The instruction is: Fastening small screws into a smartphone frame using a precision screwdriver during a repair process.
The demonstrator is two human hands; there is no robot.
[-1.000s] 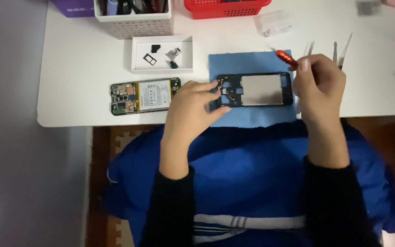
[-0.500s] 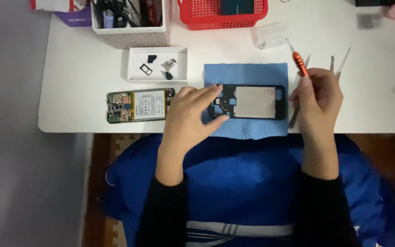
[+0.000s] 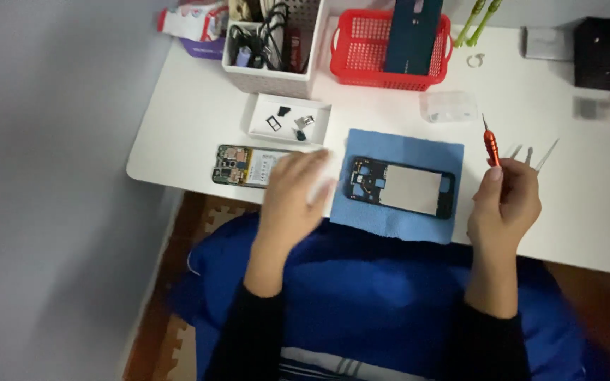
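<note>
Our left hand [image 3: 292,194] has come off the frame [image 3: 402,187] and hovers open beside the board [image 3: 252,166], while our right hand [image 3: 506,197] stays clamped on the screwdriver [image 3: 491,145], so the frame lies free on the cloth [image 3: 398,185].

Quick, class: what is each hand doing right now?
Left hand: open, holding nothing, over the opened phone.
Right hand: closed on the orange screwdriver.

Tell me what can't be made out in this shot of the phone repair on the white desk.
Head view:
- Left hand: motion-blurred; contact with the opened phone unclear.
- Small parts in the white tray: too small to identify.
- Right hand hides the orange screwdriver handle's lower end.
- Red basket: cut off by the top edge.
</note>
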